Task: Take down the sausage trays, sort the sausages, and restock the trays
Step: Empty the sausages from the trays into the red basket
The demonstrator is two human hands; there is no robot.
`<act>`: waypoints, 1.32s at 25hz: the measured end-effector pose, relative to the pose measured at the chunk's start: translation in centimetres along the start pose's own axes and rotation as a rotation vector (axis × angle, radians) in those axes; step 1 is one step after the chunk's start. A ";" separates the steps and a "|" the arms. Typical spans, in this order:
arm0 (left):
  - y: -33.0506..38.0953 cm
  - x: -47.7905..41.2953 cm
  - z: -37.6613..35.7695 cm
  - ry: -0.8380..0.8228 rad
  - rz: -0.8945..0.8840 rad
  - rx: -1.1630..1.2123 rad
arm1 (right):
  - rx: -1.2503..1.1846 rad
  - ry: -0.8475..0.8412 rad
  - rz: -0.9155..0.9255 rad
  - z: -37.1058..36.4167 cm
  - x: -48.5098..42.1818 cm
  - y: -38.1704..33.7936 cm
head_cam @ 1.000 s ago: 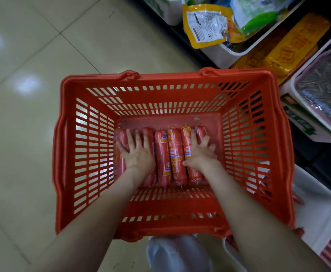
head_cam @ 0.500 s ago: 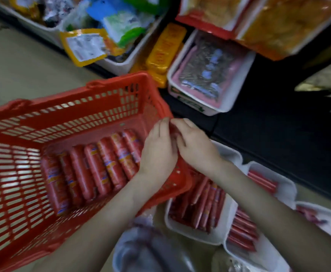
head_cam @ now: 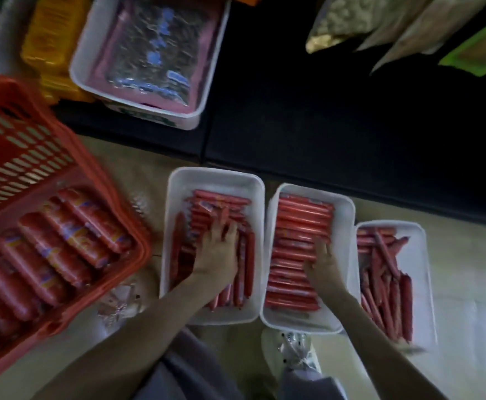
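Three white trays [head_cam: 422, 241] lie on the floor [head_cam: 466, 269]: your hands have left the red basket [head_cam: 63, 157] for them, left hand [head_cam: 217, 252] on jumbled sausages [head_cam: 218, 203] in the left tray [head_cam: 213, 172], right hand [head_cam: 324, 265] on the neat stack [head_cam: 299, 226] in the middle tray [head_cam: 344, 199]; blur hides whether your fingers grip. Sorting starts, I judge. Rims crowd together; open floor lies at right

Bare along both forearms down to left hand [head_cam: 215, 255] and right hand [head_cam: 322, 267]. Clad in loose grey cloth [head_cam: 184, 370] over the legs at six o'clock. Shod in a white laced shoe [head_cam: 290, 350], dark-specked, near five o'clock.
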State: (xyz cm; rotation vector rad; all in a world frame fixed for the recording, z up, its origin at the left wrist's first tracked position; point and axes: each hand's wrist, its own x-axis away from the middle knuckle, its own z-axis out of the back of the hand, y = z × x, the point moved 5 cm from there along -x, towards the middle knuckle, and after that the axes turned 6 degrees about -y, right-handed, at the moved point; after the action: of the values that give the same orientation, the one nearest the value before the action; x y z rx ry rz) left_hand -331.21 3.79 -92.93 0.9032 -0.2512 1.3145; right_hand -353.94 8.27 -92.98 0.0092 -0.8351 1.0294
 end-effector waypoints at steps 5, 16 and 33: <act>7.1 -1.9 -1.2 0.117 -0.342 -0.288 | 0.058 0.347 -0.024 3.4 1.4 6.7; 10.4 -4.0 -9.6 -0.128 -0.527 -0.610 | 0.109 -0.157 -0.316 2.0 -0.1 18.4; 8.2 -1.1 -5.8 0.083 -0.795 -0.705 | 0.639 -0.075 0.225 -5.3 -3.3 3.6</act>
State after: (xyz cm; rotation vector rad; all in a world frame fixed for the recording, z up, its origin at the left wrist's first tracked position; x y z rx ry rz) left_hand -340.74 6.82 -93.87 0.2737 -0.2313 0.4515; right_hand -354.27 9.76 -100.03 0.5080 -0.5520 1.4814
